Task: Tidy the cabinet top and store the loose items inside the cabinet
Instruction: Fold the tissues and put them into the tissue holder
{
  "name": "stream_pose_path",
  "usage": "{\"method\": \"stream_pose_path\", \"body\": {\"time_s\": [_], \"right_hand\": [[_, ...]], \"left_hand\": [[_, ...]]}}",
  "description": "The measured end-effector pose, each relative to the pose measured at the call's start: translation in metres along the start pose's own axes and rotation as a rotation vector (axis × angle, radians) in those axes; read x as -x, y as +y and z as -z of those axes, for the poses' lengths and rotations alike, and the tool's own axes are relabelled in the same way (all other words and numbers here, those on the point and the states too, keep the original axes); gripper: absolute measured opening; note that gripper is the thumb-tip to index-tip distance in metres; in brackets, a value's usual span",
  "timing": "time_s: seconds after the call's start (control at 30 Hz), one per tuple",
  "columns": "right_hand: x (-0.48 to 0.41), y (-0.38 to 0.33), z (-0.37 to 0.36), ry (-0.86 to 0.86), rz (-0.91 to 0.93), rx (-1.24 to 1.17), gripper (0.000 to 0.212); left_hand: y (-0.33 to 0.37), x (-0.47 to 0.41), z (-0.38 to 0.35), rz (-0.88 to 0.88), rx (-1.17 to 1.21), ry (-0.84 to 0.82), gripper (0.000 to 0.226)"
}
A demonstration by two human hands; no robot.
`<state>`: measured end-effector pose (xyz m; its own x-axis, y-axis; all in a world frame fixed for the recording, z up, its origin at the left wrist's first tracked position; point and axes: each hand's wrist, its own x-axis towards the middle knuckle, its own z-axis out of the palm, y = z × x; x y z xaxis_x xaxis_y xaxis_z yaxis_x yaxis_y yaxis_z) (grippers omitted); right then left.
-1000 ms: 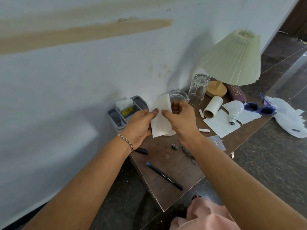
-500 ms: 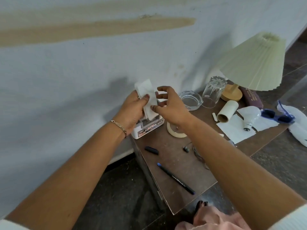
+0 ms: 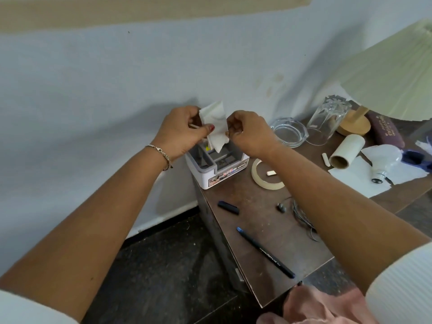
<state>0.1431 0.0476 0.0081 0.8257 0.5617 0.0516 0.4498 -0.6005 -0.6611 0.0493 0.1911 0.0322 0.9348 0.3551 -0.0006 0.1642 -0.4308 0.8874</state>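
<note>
A white tissue (image 3: 216, 127) is pinched between my left hand (image 3: 181, 132) and my right hand (image 3: 249, 133), folded narrow, just above a grey-and-white organiser box (image 3: 224, 170) at the back left corner of the brown cabinet top (image 3: 259, 232). The tissue's lower tip hangs over the box's compartments. Loose on the top lie a blue pen (image 3: 265, 252), a pen cap (image 3: 228, 204), a tape ring (image 3: 265, 175), earphones (image 3: 301, 218), a cardboard roll (image 3: 347, 152), a light bulb (image 3: 385, 161) on white paper (image 3: 355, 181), and small chalk pieces.
A glass ashtray (image 3: 288, 132), an upturned drinking glass (image 3: 327, 121), a pleated lamp (image 3: 395, 73), a maroon spectacle case (image 3: 385, 129) and blue sunglasses (image 3: 415, 157) sit at the back right. The wall stands right behind the box. Pink cloth (image 3: 313, 305) lies below the cabinet's front edge.
Both hands moved the tissue left from over the ashtray to above the organiser box and folded it narrower. The view shifted left and closer.
</note>
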Motion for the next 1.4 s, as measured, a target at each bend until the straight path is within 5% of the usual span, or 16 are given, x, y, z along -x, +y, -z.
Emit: {"method": "stream_pose_path", "body": {"time_s": [0.2, 0.4, 0.63, 0.93, 1.4], "right_hand": [[-0.004, 0.004, -0.008, -0.011, 0.025, 0.134, 0.017], [-0.003, 0.003, -0.009, 0.030, 0.057, 0.196, 0.019], [0.002, 0.012, -0.005, 0.091, 0.074, 0.176, 0.023], [0.021, 0.017, 0.010, 0.148, 0.043, 0.105, 0.022], [0.113, 0.129, 0.095, 0.381, -0.250, 0.032, 0.020]], "left_hand": [[-0.014, -0.003, -0.004, -0.056, -0.281, 0.067, 0.012], [-0.015, -0.005, -0.004, -0.146, -0.487, 0.072, 0.017], [-0.013, -0.003, -0.007, -0.182, -0.373, 0.158, 0.033], [0.011, 0.007, -0.022, -0.243, -0.391, 0.179, 0.025], [0.062, 0.016, -0.156, -0.316, -0.366, -0.059, 0.028]]}}
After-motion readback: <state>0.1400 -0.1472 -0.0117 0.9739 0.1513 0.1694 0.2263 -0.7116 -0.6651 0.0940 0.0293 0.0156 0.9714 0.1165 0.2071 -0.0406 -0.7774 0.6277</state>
